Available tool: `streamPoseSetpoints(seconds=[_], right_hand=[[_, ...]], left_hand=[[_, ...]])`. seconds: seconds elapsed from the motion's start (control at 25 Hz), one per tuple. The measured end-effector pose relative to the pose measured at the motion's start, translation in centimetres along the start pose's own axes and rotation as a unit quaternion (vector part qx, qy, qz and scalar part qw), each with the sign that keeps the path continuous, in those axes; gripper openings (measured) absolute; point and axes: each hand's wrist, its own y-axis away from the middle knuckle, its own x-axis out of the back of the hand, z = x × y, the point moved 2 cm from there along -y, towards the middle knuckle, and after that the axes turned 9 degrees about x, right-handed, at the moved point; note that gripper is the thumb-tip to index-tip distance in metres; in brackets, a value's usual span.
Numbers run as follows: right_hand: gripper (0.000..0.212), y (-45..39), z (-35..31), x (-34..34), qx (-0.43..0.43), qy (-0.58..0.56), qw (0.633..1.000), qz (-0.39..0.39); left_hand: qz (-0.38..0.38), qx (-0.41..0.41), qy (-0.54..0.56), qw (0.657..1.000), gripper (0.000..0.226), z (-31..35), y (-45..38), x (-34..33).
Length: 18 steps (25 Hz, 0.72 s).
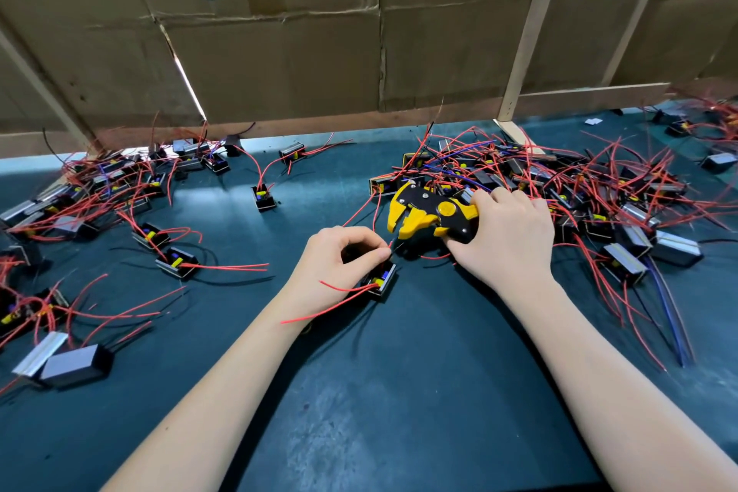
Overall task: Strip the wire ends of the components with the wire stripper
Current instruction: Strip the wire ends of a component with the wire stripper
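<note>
My right hand (509, 236) grips the handles of a yellow and black wire stripper (427, 214), whose jaws point left and down. My left hand (339, 264) pinches a thin wire end (393, 246) between thumb and forefinger, right at the stripper's jaws. That wire belongs to a small black component (381, 282) with a yellow part, lying on the mat just under my left hand. Its red wires (331, 304) trail leftward across my wrist.
A dense pile of black components with red and blue wires (579, 188) lies at the right, behind the stripper. More components are scattered at the left (100, 188) and middle (175, 264). A cardboard wall (299, 52) stands behind the dark green mat (399, 391).
</note>
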Motion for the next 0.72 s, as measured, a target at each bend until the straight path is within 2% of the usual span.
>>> streamPoseSetpoints(seconds=[0.24,0.48,0.72], right_hand=[[0.049,0.04,0.08,0.01,0.002,0.007,1.000,-0.015],[0.054,0.06,-0.30,0.20,0.010,-0.011,1.000,-0.026],[0.039,-0.10,-0.59,0.84,0.037,-0.005,0.999,-0.031]], left_hand=[[0.002,-0.003,0.022,1.000,0.012,-0.20,-0.08,-0.09],[0.005,0.007,0.030,1.000,0.014,-0.08,-0.13,-0.35],[0.009,0.025,0.028,0.999,0.015,-0.07,-0.14,-0.36]])
